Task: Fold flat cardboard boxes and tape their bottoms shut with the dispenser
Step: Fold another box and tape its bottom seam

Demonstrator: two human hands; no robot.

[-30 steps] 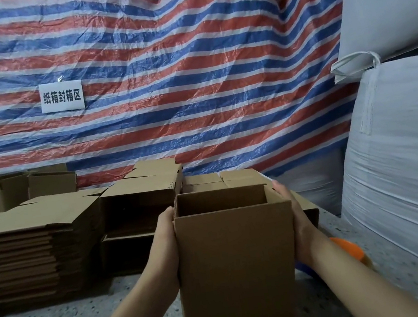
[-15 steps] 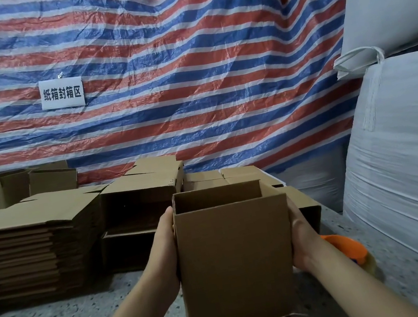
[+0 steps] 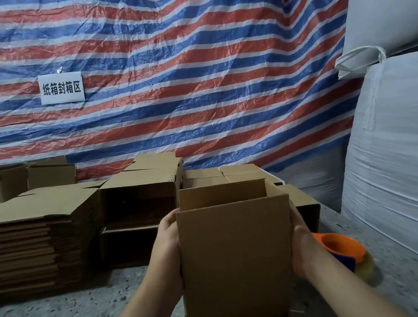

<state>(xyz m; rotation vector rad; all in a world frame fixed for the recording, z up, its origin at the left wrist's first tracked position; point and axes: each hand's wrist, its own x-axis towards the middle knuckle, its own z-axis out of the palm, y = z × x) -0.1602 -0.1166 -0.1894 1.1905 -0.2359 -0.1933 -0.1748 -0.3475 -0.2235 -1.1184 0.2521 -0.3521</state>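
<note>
Box (image 3: 238,263) lowered slightly between both hands; sign (image 3: 61,88) reads 纸箱封箱区

Brown cardboard box (image 3: 237,266) stands upright, top open.
</note>
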